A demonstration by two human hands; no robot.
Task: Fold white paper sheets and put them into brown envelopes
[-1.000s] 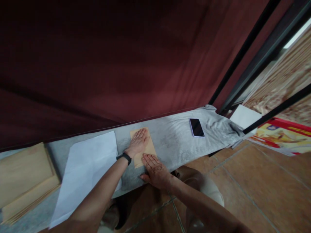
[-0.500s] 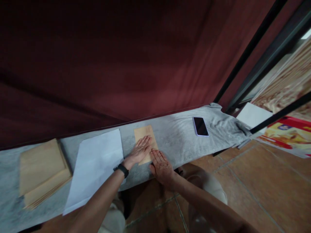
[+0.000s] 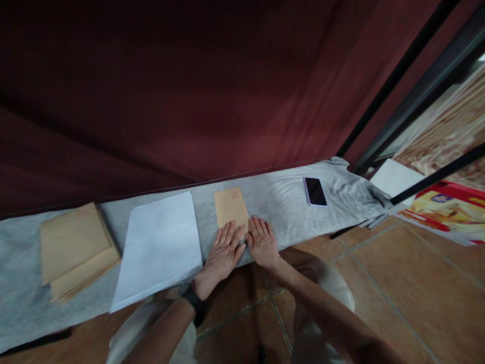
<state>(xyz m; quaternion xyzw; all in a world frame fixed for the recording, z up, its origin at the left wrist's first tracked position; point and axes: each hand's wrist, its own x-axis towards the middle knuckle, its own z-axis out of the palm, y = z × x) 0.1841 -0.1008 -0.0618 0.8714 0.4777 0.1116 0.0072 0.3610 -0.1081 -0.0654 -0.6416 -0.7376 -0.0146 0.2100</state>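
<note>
A small brown paper envelope [image 3: 230, 205] with a faint reddish print at its upper right corner lies flat on the grey cloth. My left hand [image 3: 226, 246] rests palm down over its near end, fingers stretched out. Beside it, my right hand [image 3: 262, 241] lies flat at the envelope's right edge, fingers extended forward, the two thumbs close together. Both hands cover the near part of the envelope. Left of them is white paper [image 3: 161, 242], apparently more than one sheet. A dark watch sits on my left wrist.
A stack of larger brown envelopes [image 3: 78, 247] lies at the far left of the cloth-covered bench [image 3: 280, 212]. A phone [image 3: 315, 191] lies to the right. Behind hangs a dark red curtain [image 3: 227, 116]. Black metal bars [image 3: 394, 81] and a colourful box [image 3: 447, 210] stand at the right.
My left hand has slid toward me down the envelope, baring its upper part and print. My right hand has shifted slightly right and forward, its fingers now pointing more straight ahead.
</note>
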